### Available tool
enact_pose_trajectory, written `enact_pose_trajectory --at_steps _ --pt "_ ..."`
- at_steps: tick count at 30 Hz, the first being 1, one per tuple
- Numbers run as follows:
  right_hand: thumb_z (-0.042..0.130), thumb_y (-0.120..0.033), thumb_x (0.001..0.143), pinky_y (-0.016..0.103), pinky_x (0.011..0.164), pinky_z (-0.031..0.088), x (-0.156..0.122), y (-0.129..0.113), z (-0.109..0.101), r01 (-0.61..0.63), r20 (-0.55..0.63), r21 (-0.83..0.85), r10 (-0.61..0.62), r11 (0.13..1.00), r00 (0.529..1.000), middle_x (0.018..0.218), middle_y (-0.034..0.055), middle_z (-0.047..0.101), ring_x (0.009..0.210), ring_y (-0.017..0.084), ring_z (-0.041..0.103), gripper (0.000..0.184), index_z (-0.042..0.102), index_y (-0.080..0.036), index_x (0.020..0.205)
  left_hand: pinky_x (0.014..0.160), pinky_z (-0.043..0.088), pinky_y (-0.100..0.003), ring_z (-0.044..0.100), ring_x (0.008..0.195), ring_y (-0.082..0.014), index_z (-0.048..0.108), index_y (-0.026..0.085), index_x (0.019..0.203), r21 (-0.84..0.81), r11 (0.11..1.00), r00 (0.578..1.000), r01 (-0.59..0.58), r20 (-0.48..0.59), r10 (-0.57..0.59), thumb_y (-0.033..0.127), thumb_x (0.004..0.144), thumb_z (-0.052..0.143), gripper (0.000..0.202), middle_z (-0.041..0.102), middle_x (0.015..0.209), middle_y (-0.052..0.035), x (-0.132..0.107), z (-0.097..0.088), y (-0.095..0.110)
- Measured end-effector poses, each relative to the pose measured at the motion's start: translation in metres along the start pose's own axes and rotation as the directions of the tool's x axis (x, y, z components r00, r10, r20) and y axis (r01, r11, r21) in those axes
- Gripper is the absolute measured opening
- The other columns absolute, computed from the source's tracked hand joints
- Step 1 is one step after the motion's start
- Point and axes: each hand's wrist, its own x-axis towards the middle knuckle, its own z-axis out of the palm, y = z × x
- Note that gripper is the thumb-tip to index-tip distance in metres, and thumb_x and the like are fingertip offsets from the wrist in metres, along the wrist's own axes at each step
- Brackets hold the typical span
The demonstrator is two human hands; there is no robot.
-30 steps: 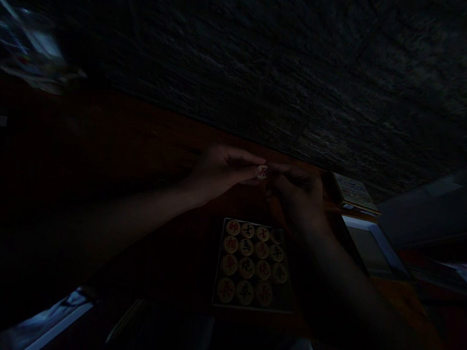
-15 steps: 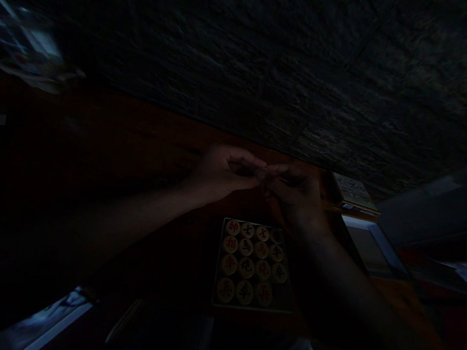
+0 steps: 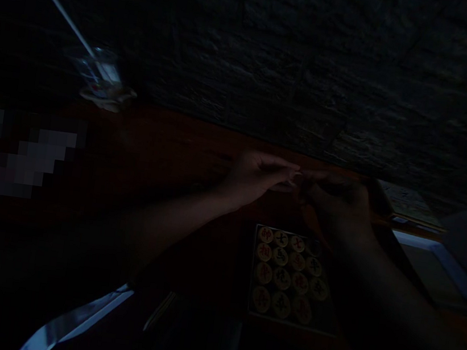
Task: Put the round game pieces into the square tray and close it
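In the dim head view my left hand [image 3: 254, 178] and my right hand [image 3: 337, 200] meet fingertip to fingertip above the dark wooden table [image 3: 170, 132]. The thumb and fingers of each are pinched together. Whatever lies between them is too small and dark to make out. Just below my right hand is a shallow square box [image 3: 252, 269] of Chinese chess pieces [image 3: 282, 279], round with red or black characters, set in rows. The box's lower right corner holds no piece, and its upper right piece is in deep shadow.
A clear cup [image 3: 104, 75] with a straw stands at the back left by the stone wall [image 3: 274, 60]. At the right are a flat patterned box [image 3: 412, 204] and a blue-white tray-like frame [image 3: 441, 265]. A pale blurred patch lies at the left.
The view has swung left, so everything sits further right in the picture. My hands stay pinched together at the fingertips, and the pieces in the box look the same.
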Motion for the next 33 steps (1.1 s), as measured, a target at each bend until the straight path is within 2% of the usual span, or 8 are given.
enact_pose_trajectory --at_steps 4,10,13,19,22,27,33 --pt "0.098 -0.036 0.066 0.023 0.051 0.053 0.0 0.001 0.0 0.005 -0.009 0.017 -0.005 1.0 1.0 0.07 0.0021 0.075 0.057 0.013 0.064 0.025 0.086 -0.022 0.084 0.087 0.066 -0.037 0.08 0.09 -0.0203 0.085 0.015 0.091 0.005 1.0 1.0 -0.02 0.016 0.02 0.027 0.078 0.089 0.018 0.084 0.098 -0.0091 0.001 -0.001 -0.002" --pt "0.097 -0.037 0.068 0.026 0.052 0.054 0.001 0.006 -0.003 0.015 0.003 0.039 -0.016 0.999 1.0 0.081 0.0052 0.08 0.06 0.015 0.066 0.025 0.086 -0.023 0.085 0.097 0.063 -0.043 0.08 0.097 -0.0242 0.085 0.015 0.097 0.049 0.998 0.999 -0.049 0.011 0.049 0.036 0.068 0.098 0.038 0.084 0.104 -0.0105 0.001 -0.001 -0.004" --pt "0.098 -0.035 0.067 0.026 0.054 0.055 0.002 0.009 -0.004 0.029 0.033 0.053 -0.031 0.998 0.999 0.083 0.0046 0.08 0.063 0.015 0.067 0.027 0.086 -0.022 0.088 0.1 0.06 -0.043 0.079 0.1 -0.0245 0.085 0.016 0.1 0.135 0.989 0.998 -0.063 -0.01 0.065 0.033 0.068 0.098 0.038 0.084 0.106 -0.0106 0.001 -0.001 -0.002" --pt "0.096 -0.034 0.068 0.027 0.055 0.054 0.002 0.007 -0.004 0.018 0.035 0.057 -0.02 0.998 0.999 0.084 0.0038 0.08 0.063 0.015 0.066 0.026 0.085 -0.021 0.088 0.096 0.061 -0.041 0.079 0.099 -0.0249 0.084 0.017 0.1 0.211 0.975 0.996 -0.068 -0.04 0.078 0.028 0.068 0.097 0.036 0.084 0.104 -0.0103 0.0 -0.002 0.002" --pt "0.094 -0.036 0.07 0.027 0.054 0.053 0.001 0.002 -0.003 -0.014 0.032 0.041 0.012 0.999 0.999 0.075 0.0028 0.078 0.058 0.013 0.062 0.024 0.086 -0.021 0.087 0.098 0.062 -0.043 0.079 0.099 -0.0249 0.085 0.017 0.099 0.191 0.98 0.996 -0.062 -0.056 0.074 0.028 0.067 0.097 0.035 0.084 0.104 -0.0102 -0.001 -0.001 0.004" --pt "0.092 -0.038 0.071 0.025 0.053 0.051 0.001 -0.001 -0.002 -0.03 0.029 0.054 0.028 0.998 0.999 0.06 -0.0008 0.069 0.054 0.012 0.059 0.023 0.086 -0.02 0.084 0.095 0.065 -0.045 0.08 0.095 -0.0247 0.085 0.016 0.095 0.069 0.998 0.998 -0.011 -0.064 0.016 0.038 0.071 0.096 0.034 0.084 0.101 -0.0101 -0.003 0.002 0.007" --pt "0.094 -0.039 0.07 0.023 0.051 0.049 0.0 0.0 -0.001 -0.029 0.003 0.046 0.029 0.999 1.0 0.069 0.002 0.075 0.054 0.011 0.059 0.025 0.085 -0.019 0.081 0.093 0.066 -0.044 0.08 0.093 -0.025 0.086 0.016 0.093 0.084 0.996 0.999 -0.021 -0.04 0.025 0.041 0.074 0.094 0.033 0.084 0.099 -0.0099 -0.005 0.003 0.008"
